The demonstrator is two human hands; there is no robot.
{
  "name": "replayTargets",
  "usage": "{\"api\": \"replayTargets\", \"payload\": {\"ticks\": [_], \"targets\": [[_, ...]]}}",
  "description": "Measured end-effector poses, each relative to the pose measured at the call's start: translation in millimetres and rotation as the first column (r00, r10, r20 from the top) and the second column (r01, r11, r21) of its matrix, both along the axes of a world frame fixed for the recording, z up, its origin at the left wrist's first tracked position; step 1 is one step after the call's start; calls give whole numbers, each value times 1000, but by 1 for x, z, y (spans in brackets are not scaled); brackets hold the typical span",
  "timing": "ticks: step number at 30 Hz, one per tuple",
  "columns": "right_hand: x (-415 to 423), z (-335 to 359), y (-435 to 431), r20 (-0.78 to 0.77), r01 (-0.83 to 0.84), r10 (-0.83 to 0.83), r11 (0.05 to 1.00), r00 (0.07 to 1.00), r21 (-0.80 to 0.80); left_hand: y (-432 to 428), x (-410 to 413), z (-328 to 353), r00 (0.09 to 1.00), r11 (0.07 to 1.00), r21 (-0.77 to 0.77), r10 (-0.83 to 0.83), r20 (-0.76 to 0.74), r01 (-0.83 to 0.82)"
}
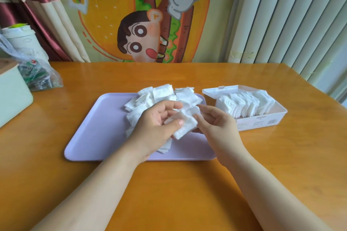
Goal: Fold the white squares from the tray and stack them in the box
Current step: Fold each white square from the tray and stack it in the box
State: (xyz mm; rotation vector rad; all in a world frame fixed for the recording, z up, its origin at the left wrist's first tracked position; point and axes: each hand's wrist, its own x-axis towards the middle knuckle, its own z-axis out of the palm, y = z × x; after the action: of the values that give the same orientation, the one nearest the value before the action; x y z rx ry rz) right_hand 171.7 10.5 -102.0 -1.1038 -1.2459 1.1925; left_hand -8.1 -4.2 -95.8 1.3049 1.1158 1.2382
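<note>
A lilac tray (pixel 97 129) lies in the middle of the table with a loose heap of white squares (pixel 163 93) on its far half. Above the tray my left hand (pixel 155 125) grips one white square (pixel 185 124), thumb on top and fingers curled behind it. My right hand (pixel 216 124) pinches the right edge of the same square from beside it. To the right of the tray stands the open white box (pixel 262 120), holding a row of folded white squares (pixel 246 103) leaning on edge.
A pale green box (pixel 13 95) and a clear plastic bag (pixel 37 73) sit at the table's left edge, with a white cup (pixel 22 41) behind them. A cartoon cloth hangs behind the table. Vertical blinds stand at the right.
</note>
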Motion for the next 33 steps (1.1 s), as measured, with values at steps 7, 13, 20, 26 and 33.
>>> {"api": "replayTargets", "payload": {"ticks": [7,13,20,26,33], "targets": [[9,-2,0,-91,-168,160,981,983,-95,5,-1,-21,999,999,-23,36,26,-36],[12,-7,6,-59,-272,268,957,962,-96,3,-4,-18,987,992,-87,-73,144,86],[11,-9,2,-34,-319,317,943,948,-91,2,2,-22,999,999,38,36,41,-37],[11,-8,1,-73,-371,365,924,928,-90,2,3,-25,994,994,45,102,40,-103],[12,-5,-1,-94,-426,419,902,903,-67,0,8,-24,966,967,146,226,-128,-207]]}}
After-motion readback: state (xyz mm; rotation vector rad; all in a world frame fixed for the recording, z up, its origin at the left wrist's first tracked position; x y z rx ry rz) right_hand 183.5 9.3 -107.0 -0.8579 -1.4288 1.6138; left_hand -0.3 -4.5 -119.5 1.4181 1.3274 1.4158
